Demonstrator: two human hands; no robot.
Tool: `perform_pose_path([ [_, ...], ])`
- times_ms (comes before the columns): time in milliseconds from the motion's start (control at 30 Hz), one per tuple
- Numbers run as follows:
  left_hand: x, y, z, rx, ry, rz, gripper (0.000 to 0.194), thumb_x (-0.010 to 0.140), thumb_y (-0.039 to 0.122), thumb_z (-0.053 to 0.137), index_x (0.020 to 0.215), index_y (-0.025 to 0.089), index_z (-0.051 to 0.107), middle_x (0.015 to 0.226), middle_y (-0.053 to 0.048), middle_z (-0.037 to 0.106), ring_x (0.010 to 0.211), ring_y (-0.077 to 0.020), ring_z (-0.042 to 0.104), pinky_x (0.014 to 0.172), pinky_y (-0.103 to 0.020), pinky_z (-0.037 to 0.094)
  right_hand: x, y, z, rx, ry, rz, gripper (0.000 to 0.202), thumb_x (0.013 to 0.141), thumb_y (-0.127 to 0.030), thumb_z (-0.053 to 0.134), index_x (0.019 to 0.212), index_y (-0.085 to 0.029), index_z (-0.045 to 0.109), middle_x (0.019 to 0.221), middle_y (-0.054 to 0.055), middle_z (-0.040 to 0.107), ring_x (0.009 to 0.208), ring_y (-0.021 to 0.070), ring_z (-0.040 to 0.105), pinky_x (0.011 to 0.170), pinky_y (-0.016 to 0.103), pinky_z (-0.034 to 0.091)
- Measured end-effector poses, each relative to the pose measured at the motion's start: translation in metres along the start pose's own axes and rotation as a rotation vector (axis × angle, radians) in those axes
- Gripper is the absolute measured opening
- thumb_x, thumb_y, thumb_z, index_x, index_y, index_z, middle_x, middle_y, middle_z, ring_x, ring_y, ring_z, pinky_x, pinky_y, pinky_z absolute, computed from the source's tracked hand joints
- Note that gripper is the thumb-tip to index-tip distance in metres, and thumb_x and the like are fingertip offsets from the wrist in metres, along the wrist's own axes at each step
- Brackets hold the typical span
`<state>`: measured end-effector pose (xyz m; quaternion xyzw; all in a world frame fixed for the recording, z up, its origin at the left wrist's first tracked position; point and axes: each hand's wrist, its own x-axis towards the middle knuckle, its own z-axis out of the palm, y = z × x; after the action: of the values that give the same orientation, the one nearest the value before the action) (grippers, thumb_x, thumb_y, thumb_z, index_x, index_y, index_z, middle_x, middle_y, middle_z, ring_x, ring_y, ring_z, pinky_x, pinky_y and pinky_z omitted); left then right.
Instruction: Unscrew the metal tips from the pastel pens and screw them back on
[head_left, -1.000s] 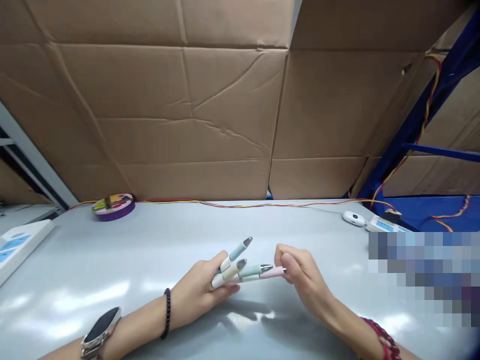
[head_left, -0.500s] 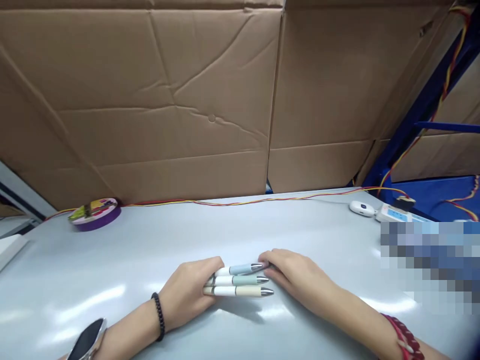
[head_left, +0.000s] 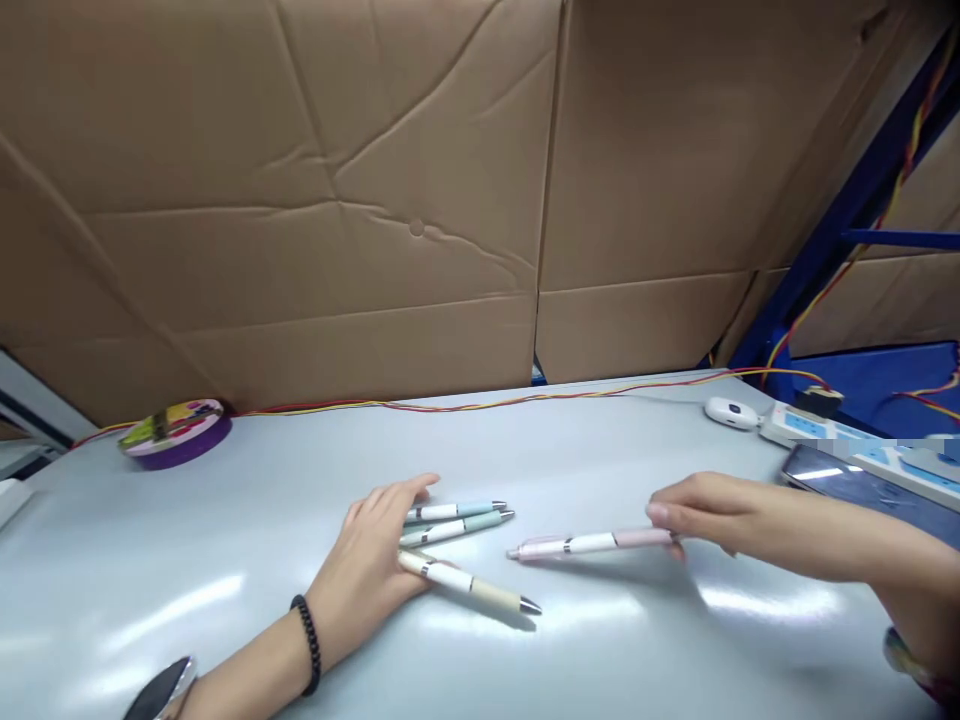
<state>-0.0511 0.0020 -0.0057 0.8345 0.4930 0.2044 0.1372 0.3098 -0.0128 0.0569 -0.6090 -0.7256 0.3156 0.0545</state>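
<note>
My right hand (head_left: 712, 515) pinches a pink and white pen (head_left: 592, 543) by its right end; the pen points left, just above the table. To the left, my left hand (head_left: 379, 550) is spread over the left ends of three other pens, its thumb and fingers apart. They are a blue and white pen (head_left: 457, 511), a green and white pen (head_left: 457, 527) and a cream and white pen (head_left: 472, 586). The blue and green ones lie close together, while the cream one slants toward the front. My left palm hides their left ends.
A round purple box (head_left: 180, 435) sits at the back left of the white table (head_left: 300, 480). At the right are a white plug-in device (head_left: 731, 413), a power strip (head_left: 802, 425) and a dark phone (head_left: 862, 480). Cardboard (head_left: 375, 250) stands behind, with a red-yellow cable (head_left: 465, 404) along the back edge.
My right hand has moved right with the pink pen. My left hand has opened, and the three pens it held have fanned apart onto the table.
</note>
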Motion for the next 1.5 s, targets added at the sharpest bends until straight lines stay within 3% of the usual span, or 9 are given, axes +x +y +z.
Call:
perform_pose_path([
  [300, -0.002, 0.001, 0.000, -0.049, 0.072, 0.011, 0.056, 0.082, 0.015, 0.048, 0.134, 0.029, 0.031, 0.128, -0.007, 0.048, 0.117, -0.0302, 0.047, 0.095, -0.048, 0.040, 0.015, 0.002, -0.004, 0.146, 0.436, -0.055, 0.058, 0.088, -0.068, 0.031, 0.054, -0.021, 0.039, 0.056, -0.002, 0.035, 0.052, 0.0148, 0.035, 0.049, 0.028, 0.029],
  [533, -0.007, 0.003, 0.000, -0.105, 0.103, -0.020, 0.064, 0.076, 0.006, 0.038, 0.136, 0.027, 0.029, 0.131, -0.007, 0.044, 0.117, -0.0278, 0.045, 0.094, -0.045, 0.042, 0.016, -0.017, 0.010, 0.439, 0.735, -0.140, 0.059, 0.089, -0.065, 0.035, 0.047, -0.024, 0.036, 0.050, -0.002, 0.035, 0.049, 0.0153, 0.032, 0.050, 0.030, 0.025],
  [733, -0.003, 0.004, -0.002, -0.114, 0.086, 0.029, 0.048, 0.081, 0.012, 0.043, 0.126, 0.027, 0.041, 0.130, -0.006, 0.045, 0.121, -0.0289, 0.040, 0.099, -0.045, 0.037, 0.016, -0.034, 0.031, 0.609, 0.661, -0.141, 0.055, 0.089, -0.064, 0.037, 0.052, -0.023, 0.035, 0.053, -0.003, 0.038, 0.053, 0.0149, 0.032, 0.053, 0.029, 0.027],
  [900, 0.001, 0.002, -0.004, -0.145, 0.036, 0.037, 0.024, 0.092, 0.021, 0.043, 0.113, 0.027, 0.052, 0.115, -0.004, 0.056, 0.105, -0.0256, 0.053, 0.089, -0.039, 0.044, 0.018, -0.035, 0.033, 0.600, 0.540, -0.141, 0.056, 0.090, -0.064, 0.034, 0.052, -0.023, 0.035, 0.053, -0.003, 0.035, 0.053, 0.0148, 0.031, 0.053, 0.028, 0.028],
  [1133, -0.009, 0.018, -0.014, -0.319, 0.197, 0.127, 0.025, 0.101, 0.029, 0.025, 0.115, 0.026, 0.046, 0.119, -0.006, 0.050, 0.115, -0.0236, 0.044, 0.097, -0.036, 0.036, 0.016, -0.048, 0.051, 0.474, 0.276, -0.181, 0.056, 0.091, -0.063, 0.030, 0.052, -0.022, 0.032, 0.054, -0.004, 0.028, 0.051, 0.0138, 0.027, 0.050, 0.027, 0.025],
  [1200, -0.017, 0.030, -0.014, -0.417, 0.092, 0.232, 0.030, 0.101, 0.041, 0.024, 0.105, 0.024, 0.048, 0.105, -0.005, 0.053, 0.099, -0.0220, 0.051, 0.087, -0.033, 0.041, 0.013, -0.057, 0.067, 0.454, 0.202, -0.217, 0.054, 0.093, -0.060, 0.027, 0.054, -0.022, 0.030, 0.055, -0.004, 0.028, 0.052, 0.0137, 0.028, 0.051, 0.027, 0.026],
  [1300, -0.029, 0.046, -0.008, -0.406, -0.212, 0.227, 0.040, 0.090, 0.061, 0.041, 0.090, 0.022, 0.049, 0.081, -0.001, 0.054, 0.062, -0.0157, 0.048, 0.057, -0.025, 0.040, 0.010, -0.070, 0.093, 0.326, 0.139, -0.369, 0.052, 0.098, -0.051, 0.020, 0.056, -0.021, 0.029, 0.055, -0.003, 0.035, 0.051, 0.0130, 0.035, 0.052, 0.026, 0.029],
  [1400, -0.034, 0.052, -0.002, -0.273, -0.370, 0.218, 0.032, 0.089, 0.049, 0.052, 0.075, 0.021, 0.046, 0.064, 0.004, 0.052, 0.054, -0.0133, 0.044, 0.054, -0.023, 0.034, 0.009, -0.076, 0.111, 0.153, 0.157, -0.513, 0.047, 0.100, -0.042, 0.018, 0.059, -0.021, 0.026, 0.054, -0.003, 0.037, 0.049, 0.0117, 0.038, 0.049, 0.025, 0.030],
  [1500, -0.031, 0.050, -0.001, -0.224, -0.395, 0.200, 0.023, 0.089, 0.037, 0.052, 0.074, 0.021, 0.047, 0.060, 0.004, 0.052, 0.053, -0.0130, 0.044, 0.055, -0.023, 0.032, 0.009, -0.072, 0.117, 0.020, 0.225, -0.501, 0.043, 0.100, -0.034, 0.021, 0.060, -0.021, 0.027, 0.055, -0.003, 0.042, 0.050, 0.0118, 0.042, 0.049, 0.023, 0.033],
])
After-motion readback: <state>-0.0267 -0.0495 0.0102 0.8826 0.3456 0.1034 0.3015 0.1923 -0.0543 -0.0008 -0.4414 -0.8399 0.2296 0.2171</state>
